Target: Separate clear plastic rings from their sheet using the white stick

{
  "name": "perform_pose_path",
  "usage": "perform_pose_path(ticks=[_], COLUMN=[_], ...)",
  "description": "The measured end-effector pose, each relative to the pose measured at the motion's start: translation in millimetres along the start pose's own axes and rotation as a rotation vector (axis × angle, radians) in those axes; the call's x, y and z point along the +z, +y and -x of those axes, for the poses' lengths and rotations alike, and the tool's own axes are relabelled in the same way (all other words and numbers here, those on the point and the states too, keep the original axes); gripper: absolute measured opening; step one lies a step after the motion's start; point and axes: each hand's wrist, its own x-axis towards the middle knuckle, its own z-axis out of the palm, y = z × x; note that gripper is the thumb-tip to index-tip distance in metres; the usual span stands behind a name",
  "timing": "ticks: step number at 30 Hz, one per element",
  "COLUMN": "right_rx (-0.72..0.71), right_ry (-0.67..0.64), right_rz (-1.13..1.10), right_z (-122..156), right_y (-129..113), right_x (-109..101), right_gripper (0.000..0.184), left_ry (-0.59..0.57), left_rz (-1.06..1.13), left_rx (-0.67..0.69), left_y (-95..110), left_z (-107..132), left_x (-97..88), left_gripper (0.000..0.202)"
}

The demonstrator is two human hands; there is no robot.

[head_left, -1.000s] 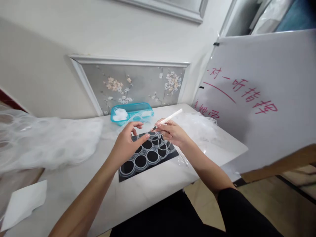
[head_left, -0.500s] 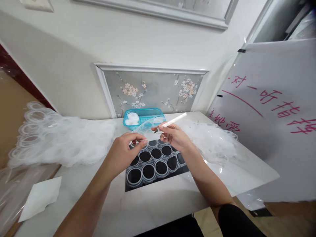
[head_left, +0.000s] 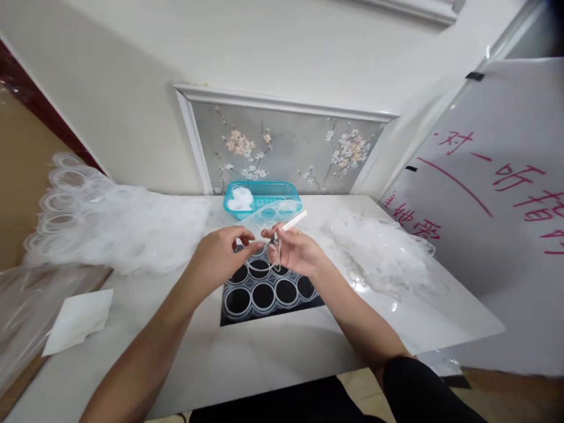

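A clear plastic sheet of moulded rings point(head_left: 264, 291) lies on a black mat point(head_left: 271, 311) in the middle of the white table point(head_left: 273, 358). My left hand point(head_left: 219, 258) hovers over the sheet's far end and pinches a thin clear plastic piece point(head_left: 259, 226) between thumb and fingers. My right hand point(head_left: 296, 251) is closed on a slim white craft knife point(head_left: 291, 222), its tip pointing toward the left hand's fingertips. The two hands almost touch above the sheet.
A turquoise basket point(head_left: 263, 197) with white round pieces stands at the back by the wall. A large heap of clear ring sheets point(head_left: 118, 226) fills the left; a pile of clear plastic offcuts point(head_left: 381, 252) lies at right. A white paper point(head_left: 78, 320) lies front left. A whiteboard point(head_left: 493, 194) stands at right.
The view has shifted, so the table sits more centred. My hands have drawn closer together, and the knife now tilts lower and nearer the left fingertips.
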Motion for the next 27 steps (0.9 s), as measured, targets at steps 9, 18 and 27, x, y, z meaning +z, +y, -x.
perform_pose_path(ticks=[9, 18, 27], right_rx=[-0.051, 0.053, 0.019], right_ry=[0.051, -0.009, -0.05], right_rz=[0.563, 0.836, 0.963], right_z=[20.4, 15.3, 20.6], right_y=[59.0, 122.0, 122.0], right_x=[1.6, -18.1, -15.4], right_gripper=[0.019, 0.031, 0.024], left_ry=[-0.398, -0.234, -0.247], left_rz=[-0.264, -0.333, -0.344], left_rx=[0.025, 0.414, 0.448], left_y=[-43.8, -95.8, -94.4], left_z=[47.0, 134.5, 135.5], left_x=[9.3, 61.7, 70.3], left_gripper=[0.035, 0.03, 0.039])
